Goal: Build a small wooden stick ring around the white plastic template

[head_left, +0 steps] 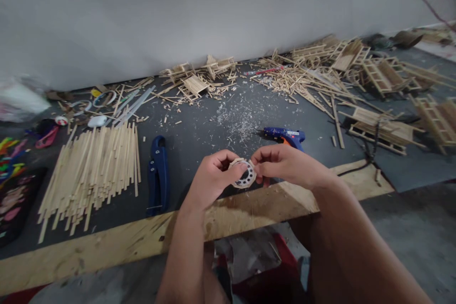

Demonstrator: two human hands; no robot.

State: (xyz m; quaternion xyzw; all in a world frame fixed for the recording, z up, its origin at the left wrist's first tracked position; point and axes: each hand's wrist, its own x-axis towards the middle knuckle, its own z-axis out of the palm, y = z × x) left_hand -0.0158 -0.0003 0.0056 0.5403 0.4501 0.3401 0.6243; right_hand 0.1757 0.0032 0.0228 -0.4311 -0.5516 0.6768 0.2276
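Observation:
A small white ring with round holes (245, 181), edged with short pale wooden pieces, is held above the front edge of the table. My left hand (217, 173) is closed on its left side, the thumb lying across the ring's face. My right hand (285, 166) is closed too, its bent fingertips pressed at the ring's right rim; whether a small piece is also between them is hidden. Just beyond my right hand lies a blue glue gun (285, 134) with its nozzle pointing left. To the left of my hands rests a blue hand cutter (157, 175).
A wide pile of thin wooden sticks (94, 171) lies at the left. Small wooden frames (194, 84) and stick scraps (295, 80) line the wall. More stick-built models (384, 128) stand at the right. A black cable (374, 145) crosses there. Glue shreds (238, 118) litter the middle.

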